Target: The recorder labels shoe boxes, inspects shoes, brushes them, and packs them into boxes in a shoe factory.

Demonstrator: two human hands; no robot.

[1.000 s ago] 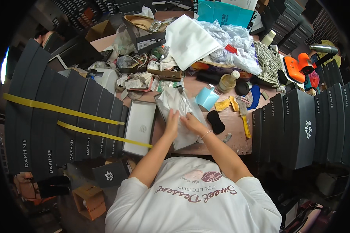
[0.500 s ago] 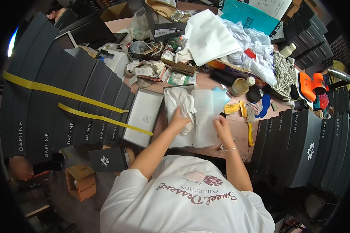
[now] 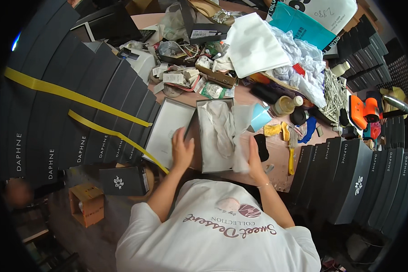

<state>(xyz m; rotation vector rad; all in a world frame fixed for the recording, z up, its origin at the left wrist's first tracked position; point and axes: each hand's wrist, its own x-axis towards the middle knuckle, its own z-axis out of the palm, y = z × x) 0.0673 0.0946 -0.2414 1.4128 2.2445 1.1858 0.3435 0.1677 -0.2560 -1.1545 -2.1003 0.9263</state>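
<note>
A grey shoebox (image 3: 201,152) stands open before me, with crumpled white tissue paper (image 3: 218,129) in it. Its pale lid (image 3: 164,136) lies just to the left, inside up. My left hand (image 3: 182,148) is over the lid's right edge, fingers spread, holding nothing. Along the box's right side, a white foam sheet (image 3: 241,147) stands partly raised and folded. My right hand (image 3: 256,162) presses against that sheet from the right with its fingers stretched out. A light blue sheet (image 3: 260,119) shows beyond the foam. What lies under the tissue is hidden.
Stacked dark shoeboxes (image 3: 54,104) with yellow strapping (image 3: 77,94) line the left; more boxes (image 3: 337,177) stand at right. Behind are a bottle (image 3: 285,106), crumpled white paper (image 3: 299,59) and white sticks (image 3: 333,93). A black object (image 3: 261,147) and yellow-handled brush (image 3: 291,158) lie right.
My left hand has let go of the tissue and moved left over the lid. My right hand has opened and pushed the foam sheet up and toward the box.
</note>
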